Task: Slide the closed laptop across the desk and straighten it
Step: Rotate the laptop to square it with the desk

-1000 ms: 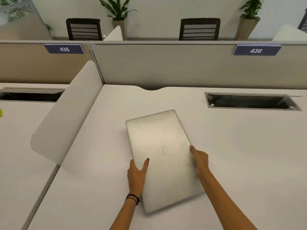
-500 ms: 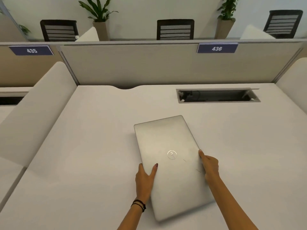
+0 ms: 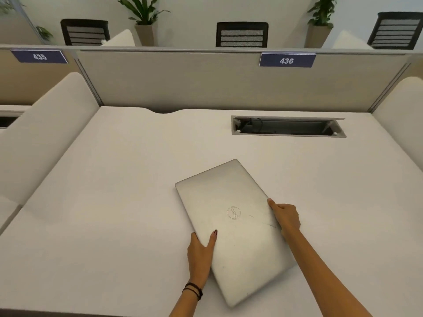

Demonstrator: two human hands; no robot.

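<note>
A closed silver laptop (image 3: 231, 225) lies flat on the white desk (image 3: 114, 202), its long side running away from me and skewed so the far end leans left. My left hand (image 3: 201, 255) grips its left long edge, thumb on the lid. My right hand (image 3: 286, 217) holds the right long edge, fingers curled over it. A round logo shows at the lid's middle.
An open cable tray (image 3: 287, 126) is set into the desk at the back right. Grey partition (image 3: 206, 83) with the sign 436 (image 3: 287, 60) closes the far side. White curved dividers stand at the left (image 3: 45, 133) and right (image 3: 402, 115) edges.
The laptop has slid to the right across the desk with both hands on its edges, and has turned slightly more askew. The view has followed to the right.
</note>
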